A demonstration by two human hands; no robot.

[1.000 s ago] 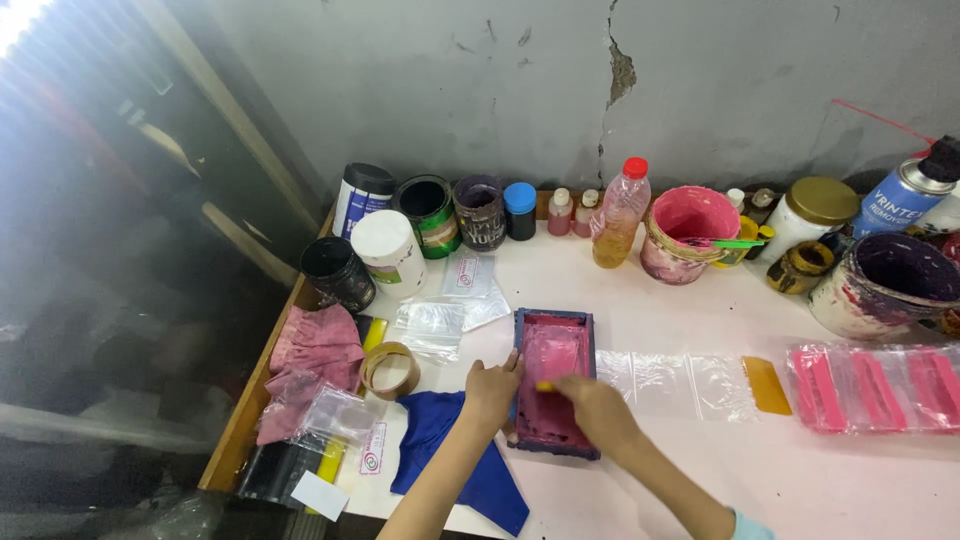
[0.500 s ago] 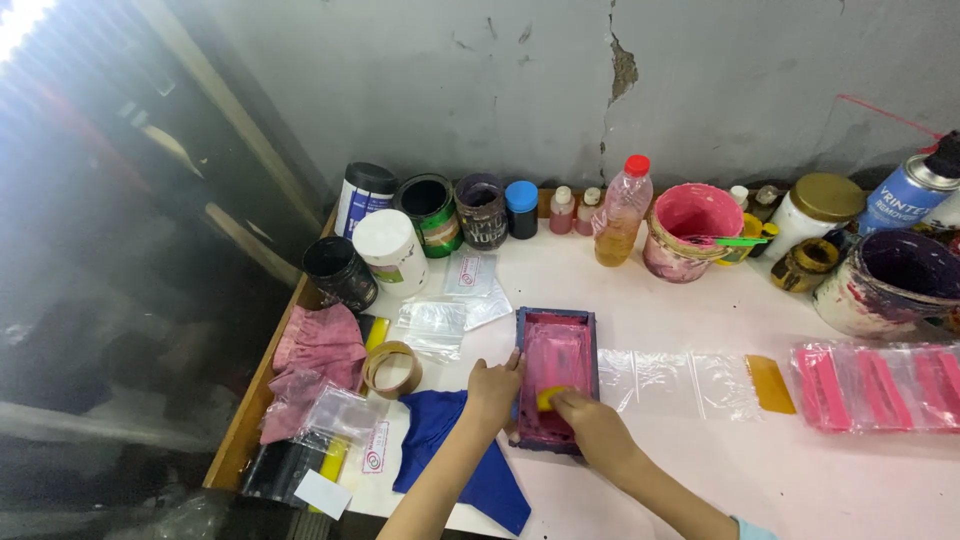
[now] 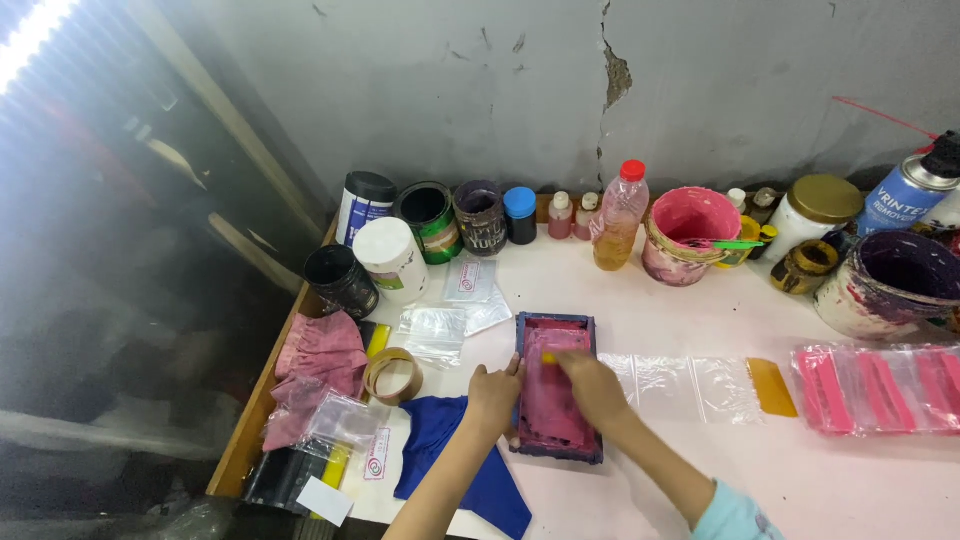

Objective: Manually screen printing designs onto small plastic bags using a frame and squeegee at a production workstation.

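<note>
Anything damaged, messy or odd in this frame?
The wall has a crack with chipped plaster above the bottles. The big pot at right is smeared with dried paint. The left hand steadies the pink-inked frame; nothing spilled.

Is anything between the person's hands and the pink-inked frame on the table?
Nothing visible. The left hand grips the left edge of the pink-inked frame, and the right hand presses a small yellow squeegee directly onto its mesh.

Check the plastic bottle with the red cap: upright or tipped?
Upright: the bottle stands on the table, red cap on top.
</note>
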